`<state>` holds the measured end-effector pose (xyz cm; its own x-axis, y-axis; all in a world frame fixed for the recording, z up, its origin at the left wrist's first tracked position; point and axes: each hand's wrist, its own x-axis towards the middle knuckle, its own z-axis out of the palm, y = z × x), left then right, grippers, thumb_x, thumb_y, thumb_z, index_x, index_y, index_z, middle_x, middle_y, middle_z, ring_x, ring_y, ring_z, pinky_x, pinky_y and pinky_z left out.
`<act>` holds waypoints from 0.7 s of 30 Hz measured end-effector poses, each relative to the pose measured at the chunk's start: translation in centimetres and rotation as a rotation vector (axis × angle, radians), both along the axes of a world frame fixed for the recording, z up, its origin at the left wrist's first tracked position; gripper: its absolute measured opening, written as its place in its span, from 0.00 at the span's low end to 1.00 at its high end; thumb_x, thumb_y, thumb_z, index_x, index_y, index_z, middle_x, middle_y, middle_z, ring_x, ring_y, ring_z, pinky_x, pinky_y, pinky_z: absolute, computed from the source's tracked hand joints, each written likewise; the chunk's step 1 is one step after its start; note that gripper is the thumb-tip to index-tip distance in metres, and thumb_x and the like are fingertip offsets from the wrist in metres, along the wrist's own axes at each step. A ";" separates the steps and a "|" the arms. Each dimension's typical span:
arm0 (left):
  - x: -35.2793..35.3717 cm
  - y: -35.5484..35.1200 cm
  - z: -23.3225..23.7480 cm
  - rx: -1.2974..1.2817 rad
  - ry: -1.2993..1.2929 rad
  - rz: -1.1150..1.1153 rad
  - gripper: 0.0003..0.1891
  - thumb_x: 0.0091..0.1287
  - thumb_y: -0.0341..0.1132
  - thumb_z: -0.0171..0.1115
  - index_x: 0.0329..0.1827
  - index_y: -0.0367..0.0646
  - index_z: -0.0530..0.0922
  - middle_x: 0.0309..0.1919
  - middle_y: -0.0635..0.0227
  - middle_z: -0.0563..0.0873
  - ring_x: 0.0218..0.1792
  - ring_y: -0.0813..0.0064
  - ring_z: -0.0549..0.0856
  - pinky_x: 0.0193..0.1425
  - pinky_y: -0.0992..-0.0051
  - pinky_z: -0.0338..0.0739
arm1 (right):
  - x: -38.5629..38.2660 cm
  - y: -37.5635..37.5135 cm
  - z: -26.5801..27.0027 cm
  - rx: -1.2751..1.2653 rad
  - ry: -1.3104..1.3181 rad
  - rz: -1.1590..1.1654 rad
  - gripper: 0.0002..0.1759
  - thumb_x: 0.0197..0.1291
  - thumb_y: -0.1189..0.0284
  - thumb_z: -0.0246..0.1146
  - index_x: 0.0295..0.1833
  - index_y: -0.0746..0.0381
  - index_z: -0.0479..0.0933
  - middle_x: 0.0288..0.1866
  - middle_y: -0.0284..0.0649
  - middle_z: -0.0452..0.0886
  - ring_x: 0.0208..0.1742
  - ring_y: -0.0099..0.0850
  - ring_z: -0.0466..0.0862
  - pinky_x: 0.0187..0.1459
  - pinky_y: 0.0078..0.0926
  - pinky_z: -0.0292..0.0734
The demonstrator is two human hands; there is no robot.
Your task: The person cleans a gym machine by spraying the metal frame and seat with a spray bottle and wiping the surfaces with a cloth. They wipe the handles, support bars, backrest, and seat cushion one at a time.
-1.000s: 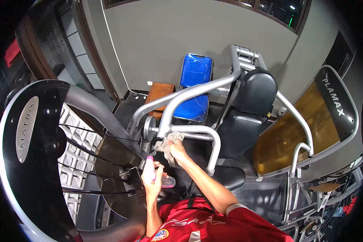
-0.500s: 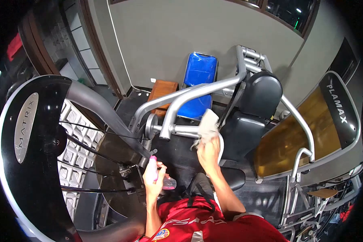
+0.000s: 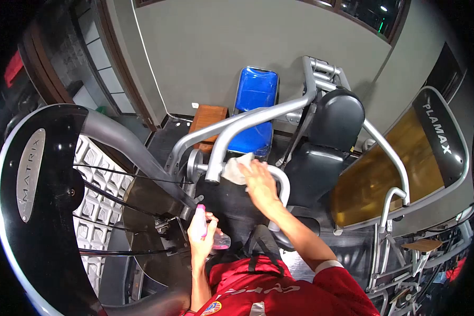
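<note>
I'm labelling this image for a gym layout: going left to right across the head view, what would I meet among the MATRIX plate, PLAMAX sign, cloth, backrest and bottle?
MATRIX plate, bottle, cloth, backrest, PLAMAX sign.

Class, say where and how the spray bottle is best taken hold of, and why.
Probably take the spray bottle by its clear body, coming from the wearer's right: that part juts out beyond the left grip, which covers much of the part near the pink-tipped spray head.
</note>
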<state>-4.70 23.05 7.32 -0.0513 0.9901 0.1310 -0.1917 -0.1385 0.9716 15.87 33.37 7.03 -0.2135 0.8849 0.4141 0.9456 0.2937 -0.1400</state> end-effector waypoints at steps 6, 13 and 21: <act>0.3 -0.1 -0.4 -0.007 0.054 -0.023 0.11 0.64 0.24 0.61 0.48 0.32 0.73 0.33 0.65 0.80 0.22 0.78 0.81 0.27 0.77 0.80 | 6.2 -6.7 3.6 -0.169 0.247 -0.174 0.35 0.47 0.88 0.51 0.65 0.58 0.67 0.63 0.61 0.66 0.63 0.56 0.69 0.61 0.41 0.70; 1.3 -0.2 -0.8 -0.058 0.039 -0.091 0.11 0.64 0.25 0.61 0.47 0.33 0.73 0.31 0.67 0.80 0.21 0.80 0.81 0.27 0.78 0.79 | 4.3 -15.2 1.0 -0.395 0.371 -0.199 0.36 0.50 0.87 0.51 0.68 0.57 0.64 0.69 0.61 0.57 0.67 0.58 0.64 0.60 0.43 0.71; 1.7 -0.1 -1.3 -0.070 0.061 -0.147 0.11 0.64 0.26 0.62 0.46 0.33 0.74 0.33 0.65 0.80 0.22 0.79 0.82 0.27 0.78 0.79 | 7.9 -16.4 0.7 -0.474 0.955 -0.051 0.29 0.47 0.89 0.48 0.59 0.63 0.69 0.56 0.49 0.76 0.60 0.43 0.76 0.59 0.30 0.69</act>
